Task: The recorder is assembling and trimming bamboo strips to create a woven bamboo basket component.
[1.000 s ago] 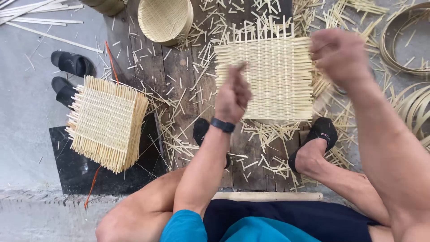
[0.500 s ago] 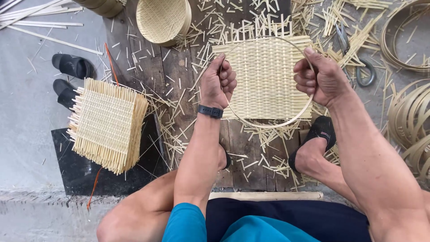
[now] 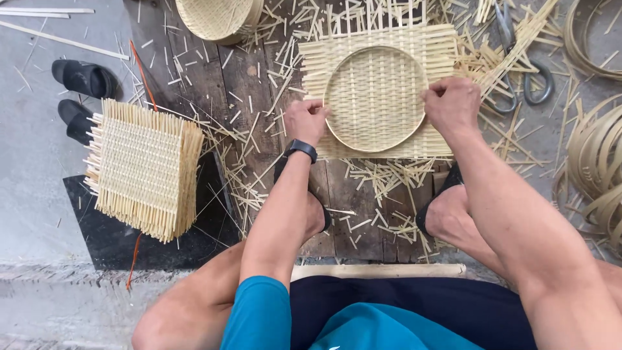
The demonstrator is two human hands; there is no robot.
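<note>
Woven mat (image 3: 379, 139): square, pale bamboo, flat on the dark wooden boards (image 3: 223, 84), at 12 o'clock from the person's feet. Loose strip ends stick out on all four edges; the top ends run close to the frame's edge. Its middle is covered by a round bamboo hoop (image 3: 374, 98), which presses a circular patch of the weave. The hoop's left and right sides are hidden under the fingers, so the join in it cannot be made out.

Left hand (image 3: 306, 121): at 9 o'clock of the hoop, fingers curled and clamped on its rim and the mat below. A dark watch sits on that wrist.

Right hand (image 3: 451, 104): at 3 o'clock of the hoop, closed on the rim likewise. The hands are apart, the hoop between them.

Stack of mats (image 3: 144, 167): at 8 o'clock from the mat, on a dark sheet, well apart.

Round tray (image 3: 219, 17): at 10 o'clock, cut off by the top edge.

Scissors (image 3: 526, 65): at 3 o'clock, half buried in strips.

Coiled hoops (image 3: 599, 155): far right, cut off.

Sandals (image 3: 84, 87): far left. Offcuts litter the boards.
</note>
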